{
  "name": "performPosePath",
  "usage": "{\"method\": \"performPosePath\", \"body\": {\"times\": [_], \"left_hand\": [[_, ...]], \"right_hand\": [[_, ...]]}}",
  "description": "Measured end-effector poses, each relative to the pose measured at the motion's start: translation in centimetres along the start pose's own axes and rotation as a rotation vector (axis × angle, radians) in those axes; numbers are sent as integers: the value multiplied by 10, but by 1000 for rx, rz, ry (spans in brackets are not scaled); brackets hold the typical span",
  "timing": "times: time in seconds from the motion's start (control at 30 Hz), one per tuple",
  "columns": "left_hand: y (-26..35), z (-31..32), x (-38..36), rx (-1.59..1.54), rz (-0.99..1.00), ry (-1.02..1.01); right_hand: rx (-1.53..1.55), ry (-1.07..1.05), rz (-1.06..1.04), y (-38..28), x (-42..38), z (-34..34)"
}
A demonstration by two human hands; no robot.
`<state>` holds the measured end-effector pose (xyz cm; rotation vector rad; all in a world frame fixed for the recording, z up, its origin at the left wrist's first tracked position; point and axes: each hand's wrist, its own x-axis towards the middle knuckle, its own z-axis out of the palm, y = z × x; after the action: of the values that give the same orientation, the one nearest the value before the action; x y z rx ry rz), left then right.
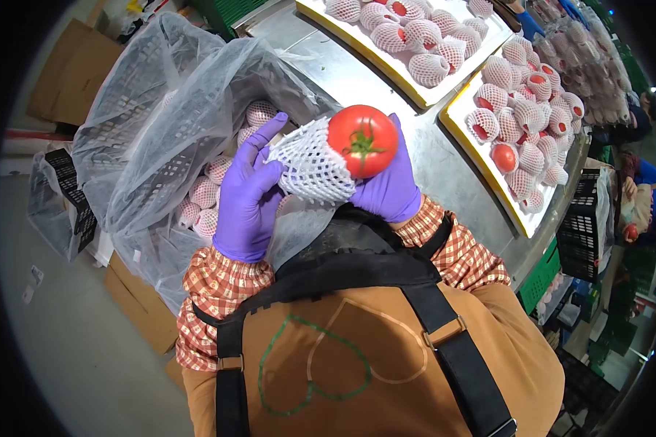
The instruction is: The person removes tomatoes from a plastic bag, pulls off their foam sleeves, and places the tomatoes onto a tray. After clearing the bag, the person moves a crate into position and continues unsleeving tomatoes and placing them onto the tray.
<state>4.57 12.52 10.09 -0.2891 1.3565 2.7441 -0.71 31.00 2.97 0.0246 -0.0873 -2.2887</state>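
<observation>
Right hand (390, 191) cupping tomato (362, 140), left hand (249, 195) gripping foam net (310, 169)

A produce packing house: yellow-rimmed trays (455, 120) of net-wrapped tomatoes (521, 116) cover a steel surface (364, 80), with a plastic-lined crate (146, 131) of wrapped fruit, stacked black crates (587, 226) and cardboard boxes (73, 76) around it.

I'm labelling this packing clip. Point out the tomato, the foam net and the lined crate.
tomato (362, 140), head view, red skin by the stem.
foam net (310, 166), head view, white mesh middle.
lined crate (135, 95), head view, plastic-covered wall.
</observation>
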Motion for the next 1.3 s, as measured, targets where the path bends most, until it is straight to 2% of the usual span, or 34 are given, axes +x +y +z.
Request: {"method": "performPosePath", "body": {"times": [0.07,0.13,0.17,0.23,0.27,0.3,0.33,0.37,0.43,0.5,0.73,0.8,0.83,0.9,0.97,1.03,1.07,1.1,1.13,1.17,1.2,1.27,1.3], "left_hand": [[1,-2,1,55,59,14],[5,1,5,116,116,18],[9,6,6,309,240,19],[18,24,8,604,456,43],[19,29,10,604,460,43],[21,31,12,640,520,21],[21,32,14,677,580,0],[22,32,14,677,584,1],[23,31,15,526,448,26],[21,27,14,457,391,32],[16,17,11,292,268,87],[14,12,11,284,272,93],[13,10,12,268,269,87],[15,9,10,289,263,91],[19,13,4,313,258,80],[21,32,-2,794,542,77],[13,26,4,1092,909,-29],[22,40,-3,1415,1047,-188],[26,36,-5,1486,1058,-358],[32,34,-3,1494,1032,-451],[29,32,2,1494,1191,-401],[26,44,6,1567,1077,-73],[22,41,14,1562,1087,-92]], "right_hand": [[-46,2,15,2,-4,2],[-536,144,-91,4,-7,7],[-717,94,-134,6,-6,9],[-672,82,-198,8,-2,13],[-624,74,-253,10,-2,14],[-433,82,-210,8,-2,14],[-183,-82,-106,2,-1,7],[-128,-8,-96,-1,-1,6],[-71,67,-89,-4,-1,6],[43,-88,-48,-6,-4,2],[26,-171,-87,-1,1,-1],[-782,-161,-346,4,3,2],[-780,-165,-343,3,3,1],[-333,125,-191,0,1,0],[-391,138,-164,5,3,4],[-562,148,-185,13,7,19],[-802,-45,-206,13,11,35],[-974,-63,-247,13,13,33],[-1084,59,-289,15,9,56],[-1049,48,-340,16,14,48],[-1102,4,-429,11,19,41],[-1094,121,-434,9,25,44],[-1096,124,-453,8,29,43]]}}
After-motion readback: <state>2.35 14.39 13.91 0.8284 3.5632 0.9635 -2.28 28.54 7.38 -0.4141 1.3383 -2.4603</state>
